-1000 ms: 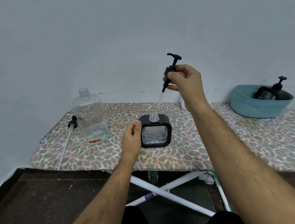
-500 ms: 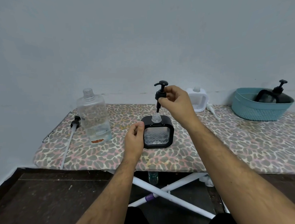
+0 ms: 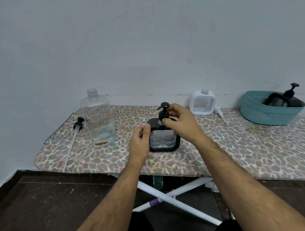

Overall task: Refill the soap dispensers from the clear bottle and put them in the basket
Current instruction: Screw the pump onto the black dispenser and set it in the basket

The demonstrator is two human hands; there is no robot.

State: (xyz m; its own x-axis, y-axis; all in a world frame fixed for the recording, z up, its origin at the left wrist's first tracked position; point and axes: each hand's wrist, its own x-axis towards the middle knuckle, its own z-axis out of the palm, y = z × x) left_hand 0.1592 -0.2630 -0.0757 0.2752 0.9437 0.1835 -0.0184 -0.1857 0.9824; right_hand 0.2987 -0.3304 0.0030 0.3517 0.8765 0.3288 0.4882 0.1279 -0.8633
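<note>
The black dispenser [image 3: 164, 139] stood mid-surface [image 3: 237, 146]. The left hand [image 3: 140, 140] closed its grip on the dispenser's left edge; the right hand [image 3: 181, 122] pinched the black pump [image 3: 163, 113] at its neck. The clear bottle [image 3: 98, 117] (uncapped) stood left, the white dispenser [image 3: 203, 102] and the basket [image 3: 268, 110] right.

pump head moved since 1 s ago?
Yes. The pump in the right hand came down from well above the black dispenser and now sits in its neck; left hand steadies it.
</note>
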